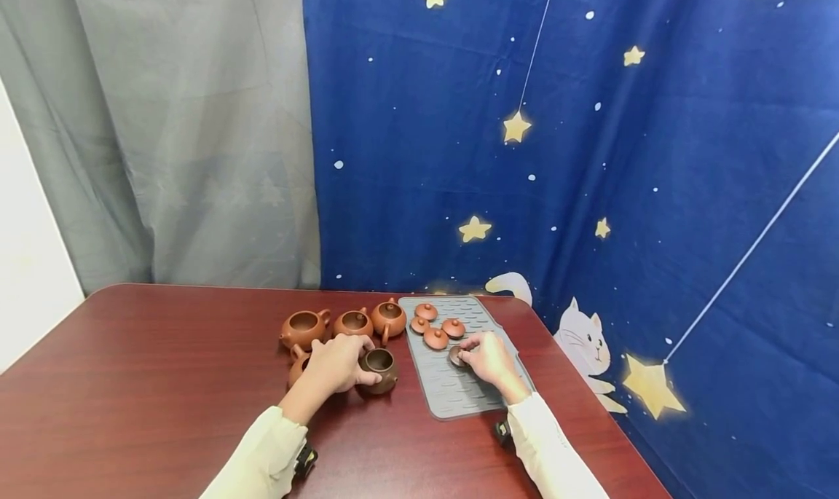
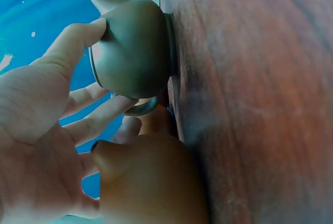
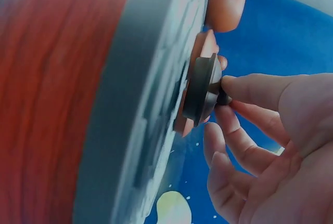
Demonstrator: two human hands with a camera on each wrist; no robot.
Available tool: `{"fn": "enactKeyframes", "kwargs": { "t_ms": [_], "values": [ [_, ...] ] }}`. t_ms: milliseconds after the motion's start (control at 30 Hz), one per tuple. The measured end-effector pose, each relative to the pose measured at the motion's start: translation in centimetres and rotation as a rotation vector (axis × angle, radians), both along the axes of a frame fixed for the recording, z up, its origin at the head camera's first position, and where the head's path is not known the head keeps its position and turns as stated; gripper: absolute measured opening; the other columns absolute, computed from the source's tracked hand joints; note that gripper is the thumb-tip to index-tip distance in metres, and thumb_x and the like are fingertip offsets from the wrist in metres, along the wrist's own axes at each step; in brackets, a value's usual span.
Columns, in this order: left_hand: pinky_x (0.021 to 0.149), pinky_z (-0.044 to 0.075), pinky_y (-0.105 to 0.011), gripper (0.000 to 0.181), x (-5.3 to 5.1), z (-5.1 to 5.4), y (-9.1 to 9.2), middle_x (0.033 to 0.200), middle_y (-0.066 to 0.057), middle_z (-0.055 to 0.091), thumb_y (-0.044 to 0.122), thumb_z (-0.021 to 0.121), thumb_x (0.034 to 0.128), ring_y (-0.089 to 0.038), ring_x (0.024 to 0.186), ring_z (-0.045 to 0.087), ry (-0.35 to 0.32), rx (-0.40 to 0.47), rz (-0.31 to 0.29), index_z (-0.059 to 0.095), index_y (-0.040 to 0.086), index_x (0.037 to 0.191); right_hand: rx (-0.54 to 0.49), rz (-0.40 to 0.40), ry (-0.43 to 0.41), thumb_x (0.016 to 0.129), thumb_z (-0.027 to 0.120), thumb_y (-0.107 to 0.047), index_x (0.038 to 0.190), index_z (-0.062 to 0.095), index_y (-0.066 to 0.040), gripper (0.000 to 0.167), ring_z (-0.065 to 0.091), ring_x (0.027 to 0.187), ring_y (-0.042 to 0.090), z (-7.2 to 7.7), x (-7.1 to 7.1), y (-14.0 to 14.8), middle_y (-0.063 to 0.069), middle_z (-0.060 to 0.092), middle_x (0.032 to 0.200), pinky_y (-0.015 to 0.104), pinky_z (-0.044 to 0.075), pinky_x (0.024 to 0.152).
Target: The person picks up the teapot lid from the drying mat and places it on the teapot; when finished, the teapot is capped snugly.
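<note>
- Your left sleeve (image 1: 252, 455) lies nearest the camera; mind that forearm, since an orange teapot (image 1: 297, 368) sits partly hidden just beyond your wrist.
- Three more orange teapots (image 1: 304, 330) stand uncovered in a row on the table (image 1: 164, 382); give their spouts and handles room.
- Your left hand (image 1: 339, 360) holds the dark teapot (image 1: 386, 377) by its body, thumb beside the spout and fingers round the other side; press only enough to stop it sliding, and leave its mouth free.
- On the grey mat (image 1: 452, 403), four orange lids (image 1: 435, 339) lie grouped; work clear of them.
- Just nearer than those, the dark lid (image 1: 455, 358) is at the mat; I cannot tell whether its edge touches.
- Your right hand (image 1: 489, 358) pinches its knob between thumb and fingertips; hold it level, as so small a knob could slip.
</note>
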State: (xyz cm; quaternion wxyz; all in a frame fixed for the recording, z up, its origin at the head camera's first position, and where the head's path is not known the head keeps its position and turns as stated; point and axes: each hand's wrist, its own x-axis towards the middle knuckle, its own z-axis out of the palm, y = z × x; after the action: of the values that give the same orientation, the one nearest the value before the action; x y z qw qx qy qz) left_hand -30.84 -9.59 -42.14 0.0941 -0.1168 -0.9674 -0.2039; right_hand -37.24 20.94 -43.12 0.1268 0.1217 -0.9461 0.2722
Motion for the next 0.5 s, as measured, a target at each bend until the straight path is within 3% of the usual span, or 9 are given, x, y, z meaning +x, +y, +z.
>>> {"fn": "enactKeyframes", "kwargs": {
  "t_ms": [133,300,500],
  "values": [
    [0.087,0.032,-0.073,0.041,0.2,0.4,0.0,0.093,0.008,0.068,0.046,0.087,0.0699,-0.02,0.092,0.065,-0.012,0.014,0.01,0.069,0.023,0.099,-0.09,0.03,-0.018,0.08,0.081,-0.013,0.082,0.079,-0.015,0.004,0.064,0.08,0.015,0.3,0.3,-0.5,-0.002,0.072,0.083,0.033,0.051,0.066],
    [0.081,0.03,-0.059,0.043,0.7,0.8,0.4,0.094,0.006,0.069,0.045,0.088,0.0683,-0.018,0.091,0.063,-0.003,-0.005,0.015,0.069,0.021,0.098,-0.194,0.092,-0.034,0.078,0.082,-0.007,0.08,0.078,-0.008,0.004,0.063,0.079,0.015,0.6,1.2,-1.5,-0.001,0.071,0.078,0.03,0.05,0.063],
    [0.079,0.03,-0.054,0.045,0.9,1.0,0.7,0.092,0.004,0.069,0.046,0.088,0.0671,-0.022,0.087,0.064,-0.001,-0.014,0.037,0.07,0.022,0.1,-0.169,0.11,-0.008,0.076,0.083,-0.01,0.078,0.077,-0.01,0.006,0.061,0.076,0.013,1.3,2.0,-2.9,-0.003,0.069,0.075,0.028,0.049,0.062]
  ]
}}
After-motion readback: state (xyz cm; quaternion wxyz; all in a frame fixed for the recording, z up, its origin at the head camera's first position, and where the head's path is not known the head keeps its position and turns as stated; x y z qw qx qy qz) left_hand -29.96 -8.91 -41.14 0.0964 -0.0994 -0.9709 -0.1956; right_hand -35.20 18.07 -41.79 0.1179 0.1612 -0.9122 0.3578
